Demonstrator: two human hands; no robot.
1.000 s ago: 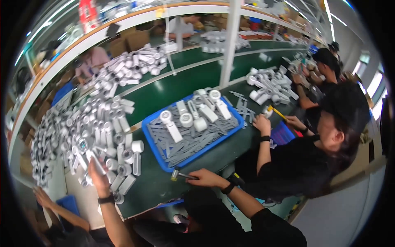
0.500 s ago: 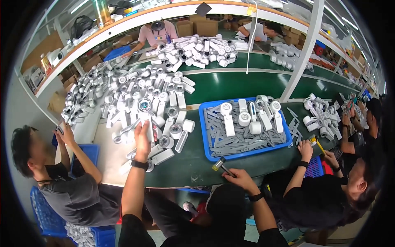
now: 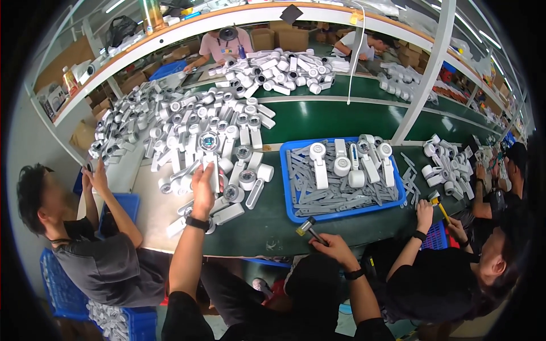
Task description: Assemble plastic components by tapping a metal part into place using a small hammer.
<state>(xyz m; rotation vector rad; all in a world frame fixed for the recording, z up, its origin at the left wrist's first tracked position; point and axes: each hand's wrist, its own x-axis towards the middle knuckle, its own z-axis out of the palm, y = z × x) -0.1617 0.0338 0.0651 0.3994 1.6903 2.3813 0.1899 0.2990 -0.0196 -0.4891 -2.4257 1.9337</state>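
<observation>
My left hand (image 3: 202,188) is closed around the handle of a white handheld fan (image 3: 210,143), lifted over the pile at the left. Its round head is uppermost, with a dark ring and bluish middle showing. Many similar white fans (image 3: 232,194) lie around and under that hand. In my right hand (image 3: 336,248) I grip the dark handle of a small mallet (image 3: 309,225), whose head has a pale yellow end. The mallet hovers by the table's front edge, just below a blue tray (image 3: 291,215). Grey strips (image 3: 318,198) fill the tray, with several white fans on top.
A co-worker's hand (image 3: 424,215) rests at the table on the right, near a yellow-handled hammer (image 3: 443,211). Another person (image 3: 102,250) works at the left. More fans (image 3: 449,165) are heaped at the right. A white post (image 3: 424,74) and an overhead shelf stand beyond.
The whole view has shifted slightly. My left hand has raised the fan a little; my right hand still holds the mallet in about the same place.
</observation>
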